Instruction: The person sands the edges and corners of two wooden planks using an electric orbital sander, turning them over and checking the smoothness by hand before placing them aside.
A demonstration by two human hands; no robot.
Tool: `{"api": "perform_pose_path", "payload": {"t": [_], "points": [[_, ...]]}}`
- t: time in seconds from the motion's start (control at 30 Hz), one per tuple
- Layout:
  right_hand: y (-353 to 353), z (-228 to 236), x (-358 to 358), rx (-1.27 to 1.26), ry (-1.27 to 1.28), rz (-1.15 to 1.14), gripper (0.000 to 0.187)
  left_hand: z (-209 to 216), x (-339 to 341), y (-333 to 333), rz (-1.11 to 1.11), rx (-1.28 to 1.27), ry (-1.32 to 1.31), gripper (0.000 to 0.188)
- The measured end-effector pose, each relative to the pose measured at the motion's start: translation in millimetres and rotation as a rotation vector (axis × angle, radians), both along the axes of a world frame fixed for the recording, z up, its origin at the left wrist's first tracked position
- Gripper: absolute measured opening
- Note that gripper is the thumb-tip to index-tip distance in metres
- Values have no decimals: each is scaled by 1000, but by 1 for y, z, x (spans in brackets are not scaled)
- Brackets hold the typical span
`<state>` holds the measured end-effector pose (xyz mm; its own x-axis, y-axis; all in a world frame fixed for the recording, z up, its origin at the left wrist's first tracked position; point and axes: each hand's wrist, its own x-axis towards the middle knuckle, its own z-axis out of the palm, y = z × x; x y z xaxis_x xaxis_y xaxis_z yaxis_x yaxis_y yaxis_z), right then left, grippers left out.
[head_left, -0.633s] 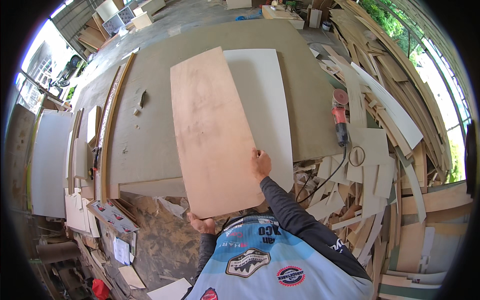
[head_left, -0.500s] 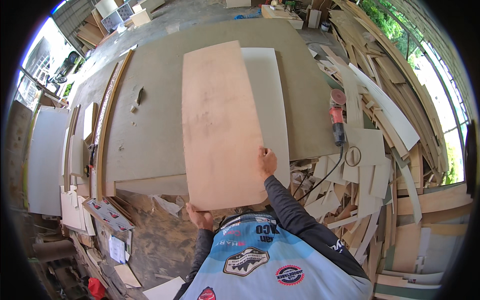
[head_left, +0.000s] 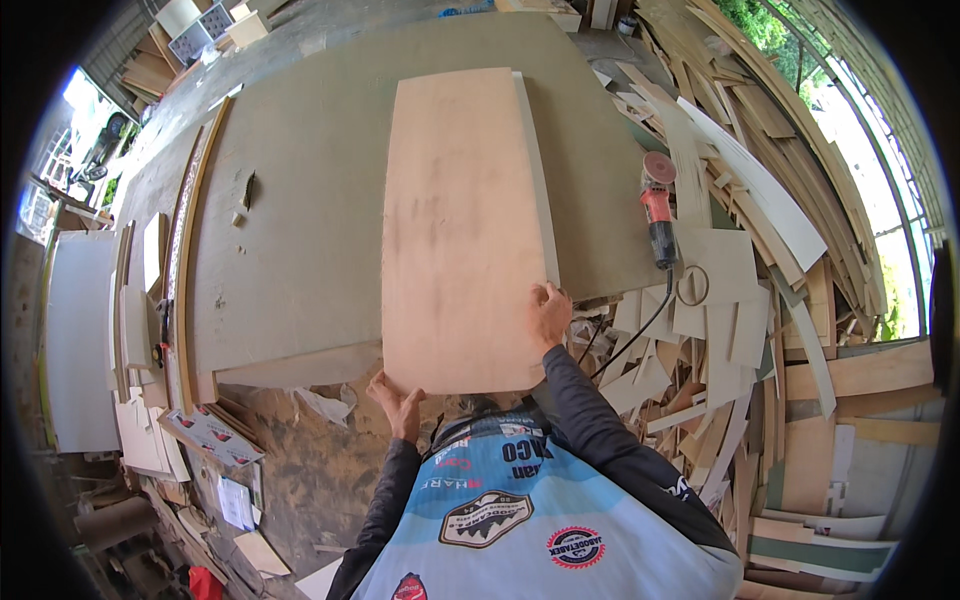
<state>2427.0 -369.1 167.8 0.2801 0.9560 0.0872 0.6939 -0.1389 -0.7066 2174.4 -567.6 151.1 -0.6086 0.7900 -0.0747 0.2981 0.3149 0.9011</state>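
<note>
The tan wood panel [head_left: 460,230] was positioned lengthwise, 12 to 6 o'clock, over the white panel [head_left: 541,195], exposed along the 3 o'clock side. The left hand [head_left: 398,405] gripped the tan panel's 7 o'clock corner; the right hand [head_left: 549,315] gripped its edge between 4 and 5. Whether it also held the white panel could not be determined. Beyond extended the grey-green worktop [head_left: 310,220]. The angle grinder [head_left: 657,208] lay at 3 o'clock, wood offcuts [head_left: 710,330] at 4.
</note>
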Motion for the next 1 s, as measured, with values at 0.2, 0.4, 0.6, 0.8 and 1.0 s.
{"api": "perform_pose_path", "payload": {"t": [0.2, 0.4, 0.6, 0.8, 1.0], "points": [[10, -13, 35, 159, -324, -25, 24, 12, 25, 15, -164, 10, 78, 86], [3, 14, 58, 115, 198, 143, 28, 21, 27, 27, -183, -126, 187, 89], [-48, 32, 109, -223, 251, 416, 87, 43, 9, 15, -350, -115, 299, 96], [-96, 26, 93, -68, -64, 572, 133, 34, 3, 15, -380, -143, 492, 89], [-96, 17, 97, -17, -177, 559, 137, 26, -3, 12, -403, -123, 597, 81]]}}
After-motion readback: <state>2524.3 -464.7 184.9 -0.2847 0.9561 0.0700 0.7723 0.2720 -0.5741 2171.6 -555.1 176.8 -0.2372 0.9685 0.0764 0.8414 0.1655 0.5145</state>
